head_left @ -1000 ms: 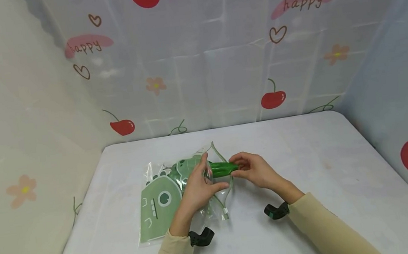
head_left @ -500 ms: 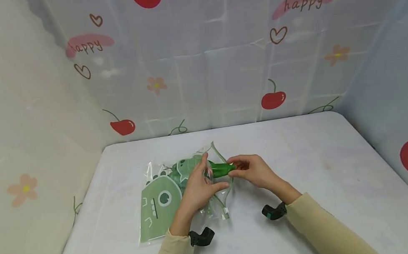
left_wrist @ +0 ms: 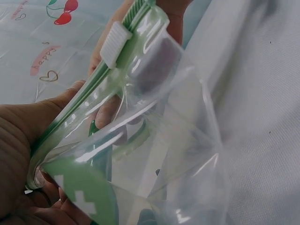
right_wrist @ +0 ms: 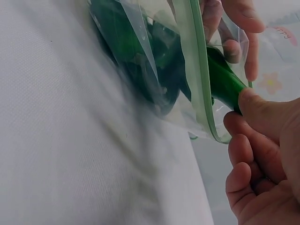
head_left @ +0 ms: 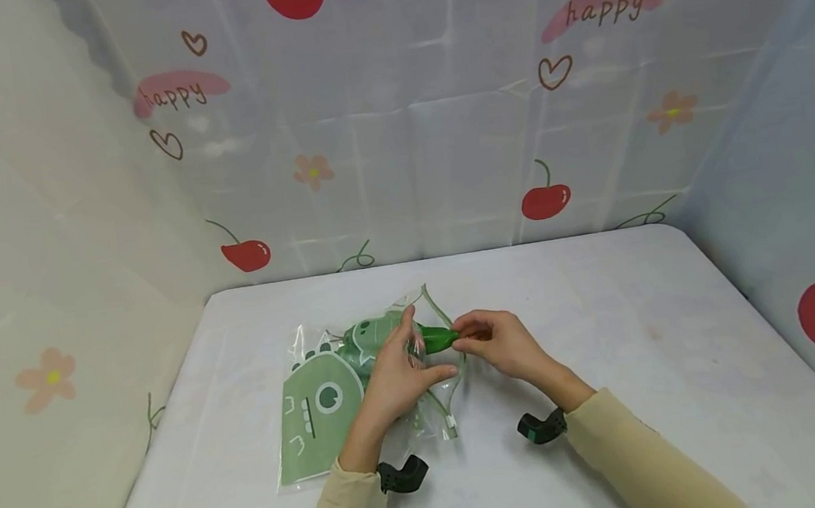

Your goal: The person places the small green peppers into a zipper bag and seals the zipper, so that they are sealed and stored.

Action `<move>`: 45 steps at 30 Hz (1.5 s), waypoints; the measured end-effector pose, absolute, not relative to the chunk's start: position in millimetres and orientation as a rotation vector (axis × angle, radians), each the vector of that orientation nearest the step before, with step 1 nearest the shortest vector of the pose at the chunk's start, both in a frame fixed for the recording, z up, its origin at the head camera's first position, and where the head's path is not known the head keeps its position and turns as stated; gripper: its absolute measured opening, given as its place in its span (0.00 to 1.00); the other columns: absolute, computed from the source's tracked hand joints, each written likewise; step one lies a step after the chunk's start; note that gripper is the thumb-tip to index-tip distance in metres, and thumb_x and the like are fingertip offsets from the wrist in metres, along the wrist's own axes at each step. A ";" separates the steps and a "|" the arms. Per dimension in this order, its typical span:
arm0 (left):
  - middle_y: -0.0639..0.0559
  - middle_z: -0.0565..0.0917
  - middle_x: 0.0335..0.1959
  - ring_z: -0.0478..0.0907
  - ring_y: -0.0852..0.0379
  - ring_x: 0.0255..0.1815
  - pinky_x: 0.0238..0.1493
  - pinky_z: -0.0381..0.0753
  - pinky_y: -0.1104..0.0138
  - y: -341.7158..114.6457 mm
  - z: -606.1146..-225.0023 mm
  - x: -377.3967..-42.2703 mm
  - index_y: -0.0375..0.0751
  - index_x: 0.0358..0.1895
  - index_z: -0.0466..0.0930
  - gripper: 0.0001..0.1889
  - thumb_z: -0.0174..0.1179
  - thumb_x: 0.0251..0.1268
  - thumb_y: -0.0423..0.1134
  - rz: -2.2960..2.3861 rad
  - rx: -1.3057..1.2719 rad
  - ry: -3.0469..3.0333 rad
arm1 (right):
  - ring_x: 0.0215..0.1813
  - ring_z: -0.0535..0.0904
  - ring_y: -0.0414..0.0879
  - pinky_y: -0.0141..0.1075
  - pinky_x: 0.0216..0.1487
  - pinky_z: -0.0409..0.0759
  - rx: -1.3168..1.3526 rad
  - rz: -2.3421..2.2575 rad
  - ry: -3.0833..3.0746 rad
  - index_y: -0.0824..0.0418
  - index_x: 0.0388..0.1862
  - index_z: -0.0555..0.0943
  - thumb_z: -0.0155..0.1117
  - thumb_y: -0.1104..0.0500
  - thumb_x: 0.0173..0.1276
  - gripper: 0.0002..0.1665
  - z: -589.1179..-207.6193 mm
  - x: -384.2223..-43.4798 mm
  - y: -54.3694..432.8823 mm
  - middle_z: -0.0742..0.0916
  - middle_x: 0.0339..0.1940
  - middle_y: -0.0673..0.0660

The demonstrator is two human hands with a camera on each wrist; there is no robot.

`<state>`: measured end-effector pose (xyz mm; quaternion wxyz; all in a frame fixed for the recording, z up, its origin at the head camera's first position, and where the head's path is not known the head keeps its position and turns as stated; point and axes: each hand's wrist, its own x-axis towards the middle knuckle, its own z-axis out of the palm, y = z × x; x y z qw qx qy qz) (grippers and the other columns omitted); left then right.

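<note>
A clear zip bag with a green one-eyed monster print lies on its side, its mouth spread open toward the right. My left hand grips the edge of that mouth, thumb and forefinger stretched apart. From the opening sticks a glossy, tapered green vegetable-like thing, and my right hand pinches its narrow tip between thumb and fingertips. In the right wrist view, its wider part goes in past the green zip strip. Darker green shapes show through the plastic; the print hides much of the contents.
The bag rests on a white-covered table. A white zip slider sits at the near end of the bag's mouth. Curtains printed with cherries and hearts surround the table. A black wrist camera juts from my left wrist.
My right hand has moved slightly left, pushing the green thing farther into the bag, so less of it shows outside. My left hand and the bag stay in place.
</note>
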<state>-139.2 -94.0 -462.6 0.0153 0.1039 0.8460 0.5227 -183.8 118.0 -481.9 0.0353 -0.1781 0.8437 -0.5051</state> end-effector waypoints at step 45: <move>0.53 0.71 0.41 0.65 0.63 0.22 0.26 0.70 0.70 -94.1 -461.2 -139.1 0.46 0.85 0.48 0.60 0.81 0.53 0.45 1.564 0.342 2.683 | 0.26 0.64 0.41 0.32 0.29 0.63 -0.510 -1.553 2.788 0.49 0.35 0.90 0.80 0.55 0.62 0.05 -494.1 -188.3 97.4 0.71 0.23 0.48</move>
